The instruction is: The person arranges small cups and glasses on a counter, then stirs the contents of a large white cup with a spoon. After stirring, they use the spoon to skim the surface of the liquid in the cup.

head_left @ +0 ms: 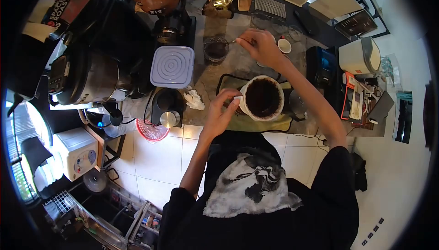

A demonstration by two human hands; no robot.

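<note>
My left hand (222, 112) is closed around the handle of a white coffee dripper (243, 106) near the counter's front edge. Wet dark coffee grounds (263, 98) line the paper filter inside it. Farther forward, my right hand (263, 46) pinches a thin spoon (232, 41), its lower end reaching toward a clear glass (216, 51) of dark liquid. Under the dripper lies a green cloth (256, 124). A small white cup (284, 45) stands just right of my right hand.
Left of the glass sits a lidded lilac container (172, 67) with a crumpled tissue (194, 100) close by. A black grinder (170, 32) stands behind it. A dark glass vessel (298, 102) is right of the dripper, and a black device (320, 64) lies beyond my right forearm.
</note>
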